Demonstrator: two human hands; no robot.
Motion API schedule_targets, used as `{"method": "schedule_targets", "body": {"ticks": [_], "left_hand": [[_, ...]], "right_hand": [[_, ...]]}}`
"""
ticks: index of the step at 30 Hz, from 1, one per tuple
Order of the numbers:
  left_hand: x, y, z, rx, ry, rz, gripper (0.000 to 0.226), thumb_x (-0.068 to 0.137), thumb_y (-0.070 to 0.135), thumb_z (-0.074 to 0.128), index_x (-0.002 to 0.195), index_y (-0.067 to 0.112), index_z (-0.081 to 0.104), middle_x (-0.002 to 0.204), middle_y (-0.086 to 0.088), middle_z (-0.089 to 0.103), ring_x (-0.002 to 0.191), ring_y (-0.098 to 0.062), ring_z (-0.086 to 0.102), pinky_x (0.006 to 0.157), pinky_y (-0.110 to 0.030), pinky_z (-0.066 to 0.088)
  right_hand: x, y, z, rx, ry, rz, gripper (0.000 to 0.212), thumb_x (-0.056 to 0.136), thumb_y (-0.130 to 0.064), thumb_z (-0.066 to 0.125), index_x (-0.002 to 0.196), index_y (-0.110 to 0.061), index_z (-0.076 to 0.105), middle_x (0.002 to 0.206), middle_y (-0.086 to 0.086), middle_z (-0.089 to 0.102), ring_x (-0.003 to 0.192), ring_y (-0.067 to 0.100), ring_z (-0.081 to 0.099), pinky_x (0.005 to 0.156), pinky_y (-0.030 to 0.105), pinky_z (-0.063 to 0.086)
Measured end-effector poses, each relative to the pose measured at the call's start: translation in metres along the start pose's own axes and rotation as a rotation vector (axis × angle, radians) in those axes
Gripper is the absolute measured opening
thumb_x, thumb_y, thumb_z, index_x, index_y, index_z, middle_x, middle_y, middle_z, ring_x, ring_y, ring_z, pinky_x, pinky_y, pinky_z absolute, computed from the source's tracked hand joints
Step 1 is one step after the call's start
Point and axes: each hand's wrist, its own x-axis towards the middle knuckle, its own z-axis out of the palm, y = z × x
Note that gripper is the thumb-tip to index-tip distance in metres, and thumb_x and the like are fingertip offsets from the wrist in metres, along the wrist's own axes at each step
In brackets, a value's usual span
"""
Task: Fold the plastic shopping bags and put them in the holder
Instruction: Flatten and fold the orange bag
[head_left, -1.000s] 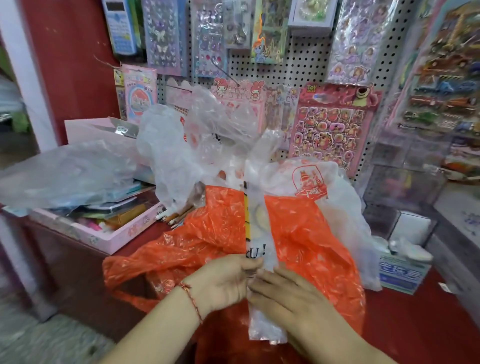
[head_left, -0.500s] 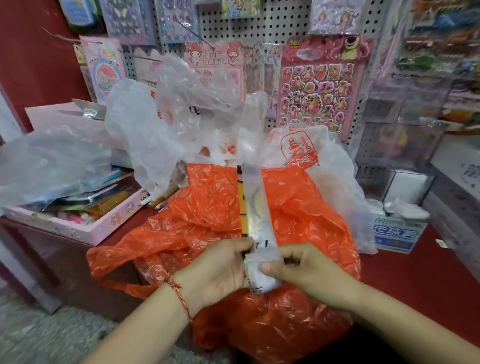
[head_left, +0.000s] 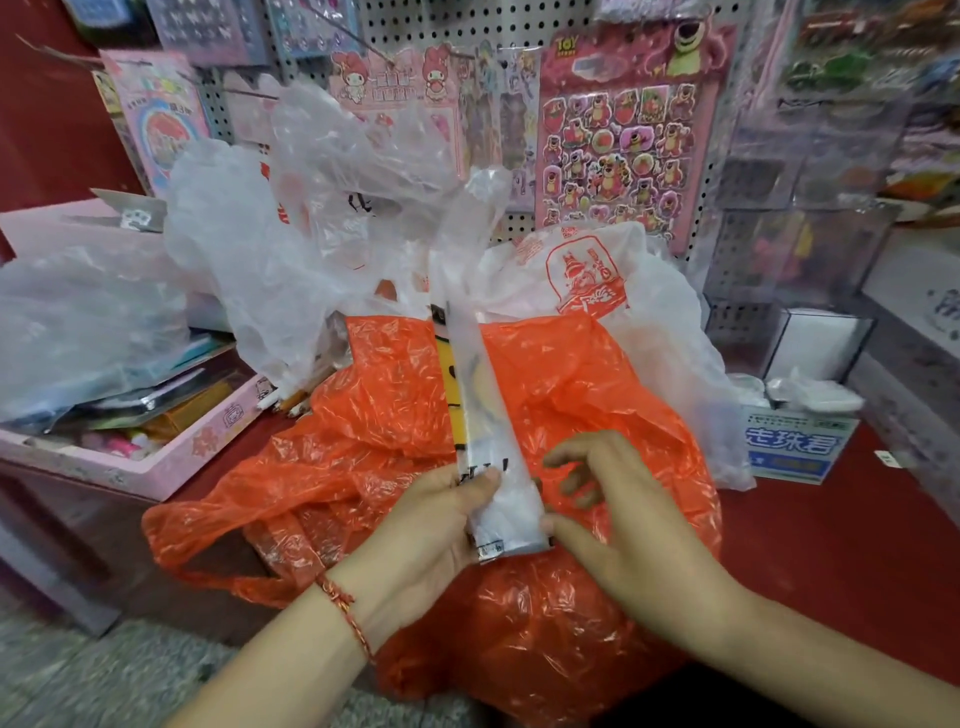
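Head view showed folding underway: left hand pinched the clear bag strip; right hand, loosely spread, touched its edge. Its near end seemingly needed folding up next.

Narrow folded bag strip atop orange bag

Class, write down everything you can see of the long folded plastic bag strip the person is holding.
The folded bag strip is thin, translucent whitish plastic flattened into a long narrow band, with black print and a yellow patch along its left edge. It lies over the orange bag, its near end squared off and its far end opening into loose crumpled plastic. The left hand pinches it near the bottom, thumb on top. The right hand touches its lower right edge with the thumb, fingers clear.
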Motion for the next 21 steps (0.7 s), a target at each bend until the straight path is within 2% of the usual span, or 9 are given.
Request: {"method": "schedule_targets", "body": {"ticks": [2,4,8,11,13,15,17,19,21], "left_hand": [[-0.002,0.002,0.001,-0.047,-0.019,-0.015,0.022,0.095,0.006,0.045,0.103,-0.004,0.063,0.086,-0.018,0.071,0.068,-0.022,0.069,0.055,-0.029,0.057],[-0.003,0.003,0.003,-0.086,-0.036,-0.022,0.023,0.095,0.006,0.044,0.104,-0.006,0.062,0.085,-0.017,0.069,0.066,-0.021,0.067,0.053,-0.026,0.056],[-0.005,0.002,0.004,-0.167,-0.055,-0.085,0.023,0.097,0.007,0.042,0.102,-0.005,0.061,0.074,-0.012,0.068,0.058,-0.017,0.066,0.048,-0.023,0.054],[-0.004,0.005,0.005,-0.206,-0.077,-0.178,0.026,0.098,0.014,0.042,0.111,-0.002,0.058,0.081,-0.012,0.068,0.061,-0.018,0.065,0.054,-0.024,0.056],[-0.004,0.003,0.005,-0.194,-0.07,-0.203,0.026,0.095,0.017,0.048,0.113,0.001,0.056,0.075,-0.009,0.066,0.057,-0.017,0.063,0.051,-0.023,0.055],[-0.004,0.003,0.006,-0.185,-0.052,-0.211,0.021,0.092,0.017,0.051,0.105,0.0,0.057,0.069,-0.01,0.065,0.053,-0.018,0.063,0.052,-0.026,0.055],[-0.005,0.003,0.009,-0.224,-0.081,-0.22,0.021,0.093,0.015,0.049,0.099,-0.003,0.057,0.073,-0.015,0.068,0.057,-0.02,0.067,0.058,-0.032,0.057],[-0.006,0.003,0.011,-0.257,-0.12,-0.201,0.023,0.093,0.013,0.046,0.098,-0.005,0.06,0.086,-0.019,0.07,0.068,-0.022,0.07,0.069,-0.037,0.057],[-0.009,0.002,0.015,-0.246,-0.151,-0.144,0.021,0.086,0.01,0.048,0.095,0.001,0.065,0.094,-0.017,0.071,0.076,-0.021,0.071,0.078,-0.038,0.056]], "right_hand": [[0.0,0.002,-0.008,-0.295,-0.025,-0.282,0.019,0.084,-0.018,0.057,0.103,-0.02,0.058,0.109,-0.005,0.052,0.101,0.007,0.051,0.09,0.019,0.036],[-0.002,0.002,-0.009,-0.408,-0.113,-0.437,0.026,0.081,-0.014,0.053,0.106,-0.013,0.062,0.116,0.003,0.059,0.111,0.017,0.051,0.098,0.028,0.034],[-0.005,0.01,-0.004,-0.539,-0.246,-0.474,0.045,0.08,-0.019,0.051,0.124,-0.011,0.057,0.131,0.004,0.056,0.126,0.02,0.045,0.109,0.038,0.028],[-0.004,0.017,-0.004,-0.516,-0.228,-0.486,0.034,0.094,-0.019,0.04,0.121,-0.013,0.06,0.129,0.002,0.059,0.123,0.02,0.05,0.105,0.037,0.032],[-0.002,0.013,-0.005,-0.424,-0.199,-0.491,0.036,0.098,-0.019,0.032,0.115,-0.013,0.064,0.122,0.0,0.063,0.118,0.017,0.053,0.102,0.032,0.034],[-0.003,0.004,-0.005,-0.274,-0.171,-0.425,0.028,0.096,-0.021,0.039,0.112,-0.021,0.062,0.113,-0.008,0.064,0.111,0.009,0.053,0.097,0.022,0.034],[-0.002,-0.005,-0.004,-0.092,-0.155,-0.254,0.018,0.094,-0.03,0.042,0.106,-0.033,0.054,0.101,-0.017,0.059,0.099,-0.003,0.05,0.09,0.014,0.033],[0.001,-0.006,-0.001,0.095,-0.106,-0.073,0.013,0.09,-0.037,0.043,0.096,-0.033,0.054,0.095,-0.011,0.059,0.091,0.002,0.054,0.083,0.018,0.039],[0.004,-0.007,0.0,0.252,-0.032,0.055,0.015,0.088,-0.036,0.049,0.091,-0.025,0.059,0.087,-0.005,0.065,0.084,0.007,0.061,0.078,0.028,0.046]]}}
